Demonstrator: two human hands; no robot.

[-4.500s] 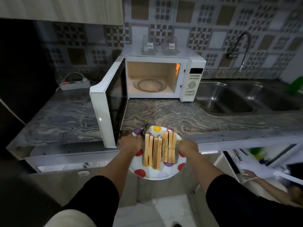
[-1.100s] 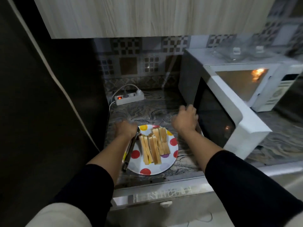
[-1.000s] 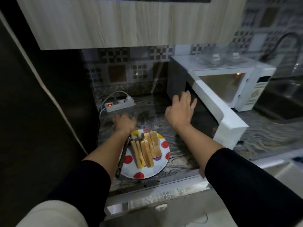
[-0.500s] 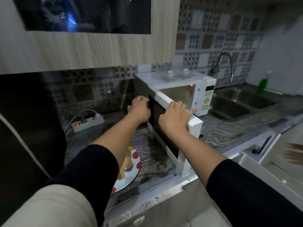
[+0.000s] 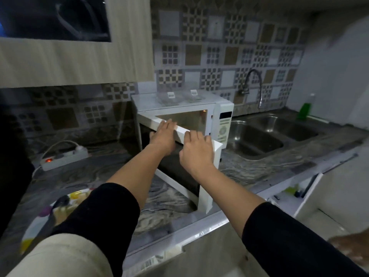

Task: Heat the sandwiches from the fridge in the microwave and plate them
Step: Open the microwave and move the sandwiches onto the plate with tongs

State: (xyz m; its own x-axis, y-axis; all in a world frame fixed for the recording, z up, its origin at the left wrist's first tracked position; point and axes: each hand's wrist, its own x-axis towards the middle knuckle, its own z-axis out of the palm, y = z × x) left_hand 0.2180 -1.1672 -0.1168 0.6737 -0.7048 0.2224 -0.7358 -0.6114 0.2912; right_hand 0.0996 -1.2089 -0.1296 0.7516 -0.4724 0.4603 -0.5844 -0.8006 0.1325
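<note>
The white microwave (image 5: 223,120) stands on the counter with its door (image 5: 207,198) swung partway out. My left hand (image 5: 163,136) grips the door's top edge, fingers over it and thumb on the dark glass side. Near the door's outer corner, my right hand (image 5: 196,150) presses flat against the same edge. The polka-dot plate (image 5: 33,226) with the sandwiches (image 5: 61,213) sits at the lower left of the counter, mostly hidden behind my left arm. Dark tongs (image 5: 60,200) lie on its rim.
A power strip (image 5: 63,156) with a lit red switch lies left of the microwave. Two clear containers (image 5: 179,96) sit on top of it. A double sink (image 5: 255,140), faucet (image 5: 253,86) and green bottle (image 5: 304,110) are to the right. An open drawer (image 5: 295,192) juts out below.
I set the plate on the counter left of the microwave and let go. Both hands moved to the door's top edge, and the door has swung a little toward the microwave.
</note>
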